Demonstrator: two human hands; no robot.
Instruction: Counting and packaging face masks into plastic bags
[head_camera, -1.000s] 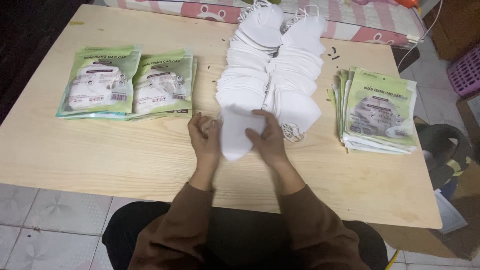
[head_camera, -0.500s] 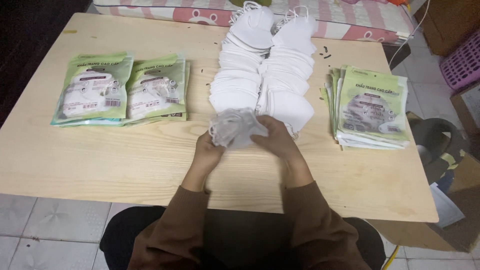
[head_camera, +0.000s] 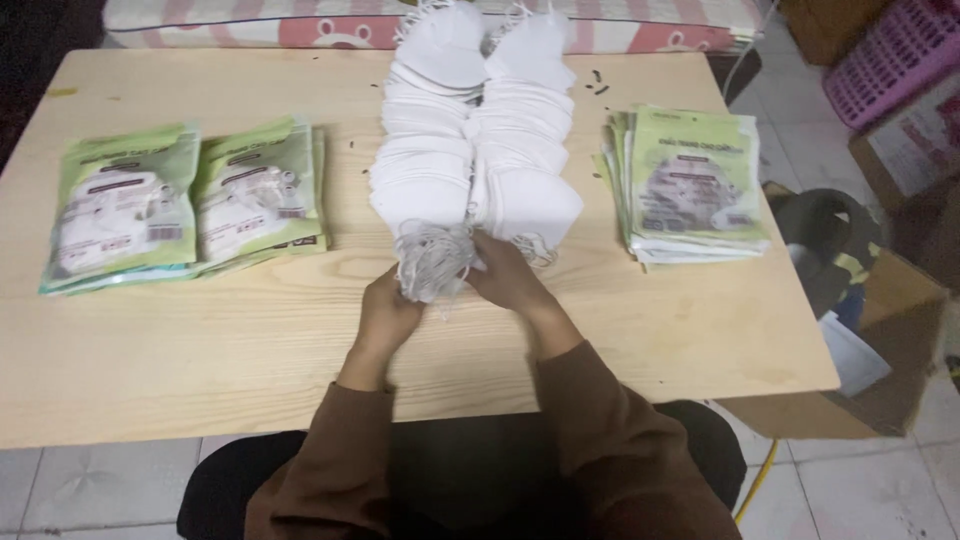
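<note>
We hold our left hand (head_camera: 385, 315) and right hand (head_camera: 510, 272) close together, fingers closed on a bunched white mask (head_camera: 432, 262) at the near end of the mask pile (head_camera: 475, 150). Bare counter (head_camera: 200, 340) lies between us and its near edge, green packets (head_camera: 180, 205) well left.

1. Two stacks of filled green pouches (head_camera: 190, 205) lie side by side at the left of the wooden table (head_camera: 200, 350). Each is a flat rectangle, green with a clear window showing white contents and small dark label patches.
2. A stack of flat green pouches (head_camera: 693, 185) lies near the table's right edge, fanned slightly, with green tops, a pale picture panel and white lower borders.
3. A brown cardboard box (head_camera: 880, 390) stands on the floor to the right of the table.
</note>
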